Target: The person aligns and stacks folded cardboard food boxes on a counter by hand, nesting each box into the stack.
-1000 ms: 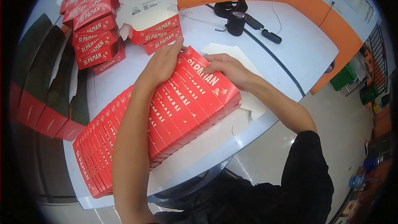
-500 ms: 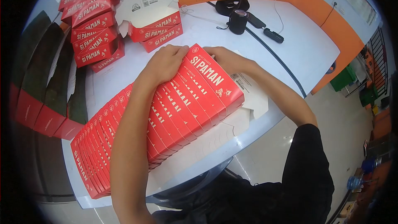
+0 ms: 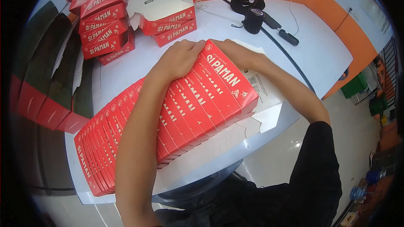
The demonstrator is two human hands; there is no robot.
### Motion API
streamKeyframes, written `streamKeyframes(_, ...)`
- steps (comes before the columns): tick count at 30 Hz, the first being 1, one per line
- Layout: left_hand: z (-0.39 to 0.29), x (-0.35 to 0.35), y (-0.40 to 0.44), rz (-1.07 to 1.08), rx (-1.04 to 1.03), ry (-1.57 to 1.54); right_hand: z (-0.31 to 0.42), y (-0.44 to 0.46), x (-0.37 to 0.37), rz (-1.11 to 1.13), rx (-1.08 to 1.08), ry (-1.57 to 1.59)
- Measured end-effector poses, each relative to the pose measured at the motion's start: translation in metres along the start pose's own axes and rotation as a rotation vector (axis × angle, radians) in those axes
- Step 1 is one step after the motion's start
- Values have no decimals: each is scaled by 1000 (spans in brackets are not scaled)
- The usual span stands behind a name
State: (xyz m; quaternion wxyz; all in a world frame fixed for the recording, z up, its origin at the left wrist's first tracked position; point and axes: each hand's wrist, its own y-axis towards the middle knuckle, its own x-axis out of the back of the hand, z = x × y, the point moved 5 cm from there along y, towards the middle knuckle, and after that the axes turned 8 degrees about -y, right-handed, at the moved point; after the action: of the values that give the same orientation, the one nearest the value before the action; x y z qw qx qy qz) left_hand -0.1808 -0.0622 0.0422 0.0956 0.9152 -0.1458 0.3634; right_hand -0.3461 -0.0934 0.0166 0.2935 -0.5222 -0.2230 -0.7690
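A long row of red cardboard food boxes (image 3: pixel 185 105) printed "SI PAMAN" stands overlapped, slanting across the table. My left hand (image 3: pixel 181 59) is closed over the far edge of the row, its thumb lying near the top corner of the front box (image 3: pixel 229 73). At that box's far right side, my right hand (image 3: pixel 233 54) is bent around the corner; its fingertips are hidden behind the box. A white printed flap (image 3: pixel 263 90) sticks out beneath my right forearm. Pale flaps (image 3: pixel 223 141) fan out under the near side of the row.
Stacked red boxes (image 3: pixel 105 21) rise at the back left, beside another pile with a white open lid (image 3: pixel 160 0). Tall dark-sided boxes (image 3: pixel 46 71) stand at the left. A black strapped device (image 3: pixel 254 21) and a cable (image 3: pixel 288 56) lie on the white table (image 3: pixel 324 50).
The view has shifted, so the table and boxes appear slightly farther right. My right hand sits a little deeper behind the front box; my left hand keeps its hold.
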Motion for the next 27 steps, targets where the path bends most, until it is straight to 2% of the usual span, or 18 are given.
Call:
streamKeyframes(1,-1,1,-1,10,9,11,-3,3,0,21,18,-79)
streamKeyframes(4,-1,1,1,71,46,32,-2,7,0,104,54,17)
streamKeyframes(7,2,-2,4,63,-14,134,-10,18,-18,80,183,80)
streamKeyframes(10,0,-1,0,43,-78,147,-8,16,-35,-35,235,383)
streamKeyframes(11,0,0,-1,54,-67,143,-11,11,-41,-91,152,404)
streamKeyframes(14,1,-4,0,78,-60,136,-11,13,-56,-132,94,505)
streamKeyframes(16,1,-4,-1,70,-86,152,-8,2,-50,-223,152,491)
streamKeyframes(18,1,-4,-1,110,-15,134,-9,2,-44,-322,244,338)
streamKeyframes(19,2,-3,-1,126,21,125,-13,-2,-40,-418,179,270)
streamKeyframes(22,2,-4,-3,82,-43,128,-6,-48,-8,-255,-35,165)
streamKeyframes(24,4,-3,-3,60,-67,117,-2,-88,0,187,-166,224)
streamKeyframes(27,8,-2,-1,-5,-63,60,23,-133,-16,274,44,248)
